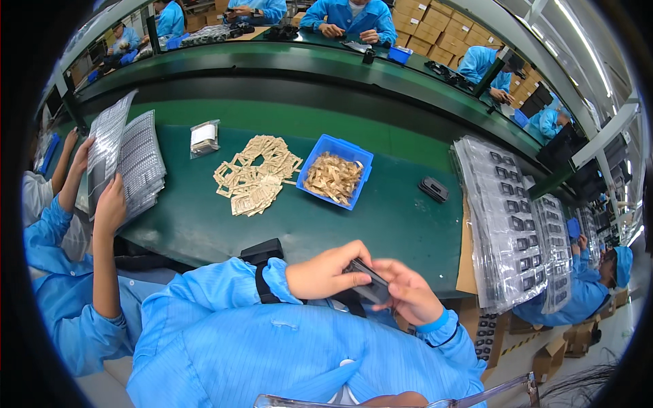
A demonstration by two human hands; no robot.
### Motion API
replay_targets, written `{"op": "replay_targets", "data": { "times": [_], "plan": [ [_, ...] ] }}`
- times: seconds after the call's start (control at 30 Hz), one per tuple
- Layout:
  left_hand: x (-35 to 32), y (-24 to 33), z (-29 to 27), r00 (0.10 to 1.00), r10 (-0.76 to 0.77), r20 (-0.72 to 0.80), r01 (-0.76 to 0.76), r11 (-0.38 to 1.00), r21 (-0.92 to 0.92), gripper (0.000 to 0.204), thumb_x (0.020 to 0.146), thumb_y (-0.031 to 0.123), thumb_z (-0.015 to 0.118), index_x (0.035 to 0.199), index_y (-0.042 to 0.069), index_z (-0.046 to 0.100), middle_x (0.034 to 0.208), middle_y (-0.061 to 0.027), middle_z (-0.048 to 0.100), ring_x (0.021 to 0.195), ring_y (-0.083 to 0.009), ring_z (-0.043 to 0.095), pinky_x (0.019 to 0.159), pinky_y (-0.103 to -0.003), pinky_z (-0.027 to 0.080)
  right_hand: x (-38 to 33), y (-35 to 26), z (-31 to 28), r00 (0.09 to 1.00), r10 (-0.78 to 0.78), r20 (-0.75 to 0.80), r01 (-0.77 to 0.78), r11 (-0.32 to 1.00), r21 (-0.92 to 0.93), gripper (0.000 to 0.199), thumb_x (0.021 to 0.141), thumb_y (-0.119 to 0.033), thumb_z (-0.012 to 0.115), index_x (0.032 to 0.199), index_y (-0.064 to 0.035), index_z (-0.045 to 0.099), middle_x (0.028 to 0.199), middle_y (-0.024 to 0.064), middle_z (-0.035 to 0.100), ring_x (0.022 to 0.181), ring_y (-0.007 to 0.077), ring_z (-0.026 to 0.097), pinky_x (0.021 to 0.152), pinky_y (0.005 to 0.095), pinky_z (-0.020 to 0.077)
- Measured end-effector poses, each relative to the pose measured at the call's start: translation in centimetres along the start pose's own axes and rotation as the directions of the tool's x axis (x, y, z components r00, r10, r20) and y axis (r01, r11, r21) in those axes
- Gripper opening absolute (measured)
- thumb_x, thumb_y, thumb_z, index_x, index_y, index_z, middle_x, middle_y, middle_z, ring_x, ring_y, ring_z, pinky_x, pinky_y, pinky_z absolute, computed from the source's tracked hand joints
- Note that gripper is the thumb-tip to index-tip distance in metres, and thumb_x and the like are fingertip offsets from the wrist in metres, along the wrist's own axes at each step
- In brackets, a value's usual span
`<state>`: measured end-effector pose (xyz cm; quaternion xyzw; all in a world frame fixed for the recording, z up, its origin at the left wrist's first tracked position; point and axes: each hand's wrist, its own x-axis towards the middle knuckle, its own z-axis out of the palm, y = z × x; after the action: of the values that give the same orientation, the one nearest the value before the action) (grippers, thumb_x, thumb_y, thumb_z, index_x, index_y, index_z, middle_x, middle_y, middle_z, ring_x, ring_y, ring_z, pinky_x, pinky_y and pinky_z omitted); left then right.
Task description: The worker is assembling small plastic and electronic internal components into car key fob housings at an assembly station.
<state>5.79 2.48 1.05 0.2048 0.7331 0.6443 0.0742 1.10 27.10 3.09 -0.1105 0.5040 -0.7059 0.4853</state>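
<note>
A small dark grey plastic case is held between my two hands, close to my body at the table's front edge. My left hand grips its upper left end, thumb across the top. Against its lower right end are the fingers of my right hand; what they press on underneath is hidden. A similar dark case lies on the green table to the right. Ahead of my hands stands a blue bin with many small tan pieces. Left of it spreads a pile of flat tan frame-shaped pieces.
A clear bag of pieces lies farther left. Stacked clear plastic trays with dark parts stand at the right edge. On the left a co-worker's hands hold silvery blister sheets. A green ledge runs across the back, with people behind.
</note>
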Motion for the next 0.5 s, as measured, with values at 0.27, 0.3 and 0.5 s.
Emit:
{"op": "replay_targets", "data": {
  "times": [0.27,0.3,0.5],
  "plan": [
    [0.9,-2.6,1.0,0.965,-0.129,-0.229,0.125,0.992,-0.031,0.033,0.104,0.023,0.061,0.126,0.003,0.047,0.104,-0.0101,0.062,0.092,-0.0140,0.060,0.080,-0.030,0.052,2.6,-0.3,3.1,0.771,-0.623,0.132,0.209,0.052,-0.976,0.060,0.071,-0.011,0.086,0.125,-0.0014,0.063,0.113,0.0183,0.068,0.103,0.0369,0.068,0.085,0.0402,0.0574],
    [0.9,-2.3,1.1,0.962,-0.118,-0.246,0.108,0.993,-0.054,0.037,0.105,0.024,0.060,0.129,0.003,0.044,0.105,-0.0104,0.062,0.091,-0.0138,0.061,0.078,-0.030,0.052,2.8,-0.2,2.9,0.768,-0.626,0.135,0.208,0.045,-0.977,0.058,0.070,-0.010,0.086,0.123,-0.0012,0.064,0.111,0.0182,0.069,0.102,0.0369,0.069,0.085,0.0402,0.0576],
    [-2.2,-0.1,-1.1,0.911,-0.361,-0.199,0.326,0.926,-0.187,0.063,0.106,0.030,0.058,0.149,0.004,0.020,0.112,-0.0096,0.060,0.082,-0.0122,0.064,0.062,-0.026,0.051,4.4,-2.5,-0.1,0.729,-0.684,0.033,0.142,0.103,-0.984,0.046,0.066,-0.010,0.085,0.109,0.0015,0.071,0.103,0.0196,0.073,0.093,0.0340,0.073,0.084,0.0399,0.0588]
  ]
}}
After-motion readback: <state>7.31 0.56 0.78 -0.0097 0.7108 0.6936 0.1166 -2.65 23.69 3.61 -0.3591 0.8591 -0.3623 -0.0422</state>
